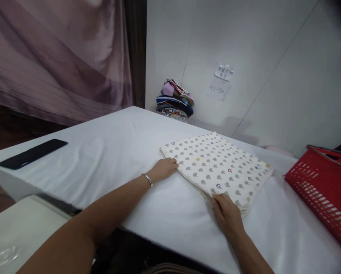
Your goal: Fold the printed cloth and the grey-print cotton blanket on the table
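A folded white cloth (pixel 216 167) with grey and a few coloured mushroom-like prints lies flat on the white-covered table (pixel 107 152). My left hand (pixel 166 169), with a bracelet at the wrist, pinches the cloth's near edge toward its left corner. Further right along that same edge, my right hand (pixel 226 209) grips the cloth, its thumb below and fingers on top. Several layers show at the near edge between my hands.
On the right stands a red plastic basket (pixel 321 190). A black flat object (pixel 33 153) lies at the table's left end. Folded clothes (pixel 174 101) are stacked beyond the far edge, by a wall with paper signs (pixel 218 89). A pale surface (pixel 24 232) is at lower left.
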Tool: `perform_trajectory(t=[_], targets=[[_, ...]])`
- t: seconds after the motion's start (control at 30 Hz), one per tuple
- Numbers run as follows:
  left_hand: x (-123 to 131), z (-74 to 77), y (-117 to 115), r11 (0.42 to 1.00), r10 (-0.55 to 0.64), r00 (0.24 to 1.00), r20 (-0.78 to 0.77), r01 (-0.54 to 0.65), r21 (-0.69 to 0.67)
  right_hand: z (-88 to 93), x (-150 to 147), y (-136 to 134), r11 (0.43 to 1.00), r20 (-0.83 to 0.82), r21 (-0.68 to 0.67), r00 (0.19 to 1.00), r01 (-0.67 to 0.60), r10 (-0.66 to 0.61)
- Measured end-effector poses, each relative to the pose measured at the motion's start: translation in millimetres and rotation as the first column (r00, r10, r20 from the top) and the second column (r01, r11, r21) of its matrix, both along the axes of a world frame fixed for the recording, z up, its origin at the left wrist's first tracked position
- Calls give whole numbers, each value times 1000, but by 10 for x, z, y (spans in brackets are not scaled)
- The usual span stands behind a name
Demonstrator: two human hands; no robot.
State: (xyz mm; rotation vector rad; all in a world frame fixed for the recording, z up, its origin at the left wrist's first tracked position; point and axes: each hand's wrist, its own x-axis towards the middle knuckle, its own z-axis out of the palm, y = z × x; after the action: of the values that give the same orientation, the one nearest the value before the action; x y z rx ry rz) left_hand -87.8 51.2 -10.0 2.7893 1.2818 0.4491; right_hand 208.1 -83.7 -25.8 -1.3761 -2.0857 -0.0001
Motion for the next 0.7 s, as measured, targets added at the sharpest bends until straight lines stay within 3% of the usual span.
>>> perform_trajectory(t=[0.23,0.37,0.5,0.57,0.7], targets=[[14,-15,88,995,91,996,7,-90,-36,-14,-15,-9,1000,34,-3,999,10,-10],[116,190,261,990,134,991,3,-134,-43,89,-4,36,1000,61,0,998,30,-30],[273,408,457,990,127,989,72,-130,44,262,81,114,977,66,163,987,137,-149],[288,378,498,995,77,991,111,-83,47,276,108,124,974,158,187,975,125,-156],[172,85,435,996,-5,995,100,14,-84,142,79,74,998,364,48,931,-40,19]])
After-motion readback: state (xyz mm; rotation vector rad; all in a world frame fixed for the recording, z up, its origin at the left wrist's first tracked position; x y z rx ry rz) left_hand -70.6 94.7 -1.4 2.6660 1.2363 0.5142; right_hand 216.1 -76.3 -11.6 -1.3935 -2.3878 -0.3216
